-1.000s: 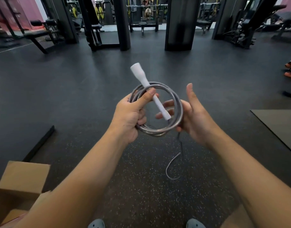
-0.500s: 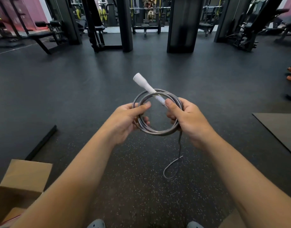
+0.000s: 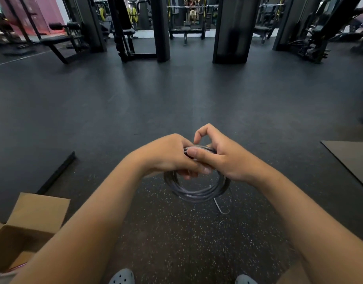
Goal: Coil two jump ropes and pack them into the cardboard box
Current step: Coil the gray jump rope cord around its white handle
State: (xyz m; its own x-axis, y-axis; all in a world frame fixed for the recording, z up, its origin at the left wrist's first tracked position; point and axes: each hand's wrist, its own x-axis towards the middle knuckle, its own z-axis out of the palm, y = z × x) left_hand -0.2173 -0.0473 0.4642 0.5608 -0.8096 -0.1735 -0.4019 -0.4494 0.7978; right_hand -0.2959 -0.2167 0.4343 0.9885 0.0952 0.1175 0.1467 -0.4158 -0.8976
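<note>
A grey jump rope (image 3: 197,193) hangs as a coil of several loops in front of me, over the speckled floor. My left hand (image 3: 168,154) grips the top of the coil from the left. My right hand (image 3: 217,154) grips the same top part from the right, thumb across the strands and forefinger bent above them. A short loose tail (image 3: 220,208) dangles below the coil. The white handle is hidden behind my hands. The open cardboard box (image 3: 33,214) stands at the lower left, partly behind my left forearm; something pink shows at its bottom edge.
Dark rubber gym floor stretches ahead. Black machine uprights (image 3: 231,29) and benches (image 3: 59,41) stand at the back. A black floor strip (image 3: 57,173) lies left, a dark mat (image 3: 352,158) right. My grey clogs (image 3: 123,276) show at the bottom edge.
Both hands have dropped lower and closed together over the top of the coil. The coil now hangs below them, and the white handle has gone out of sight.
</note>
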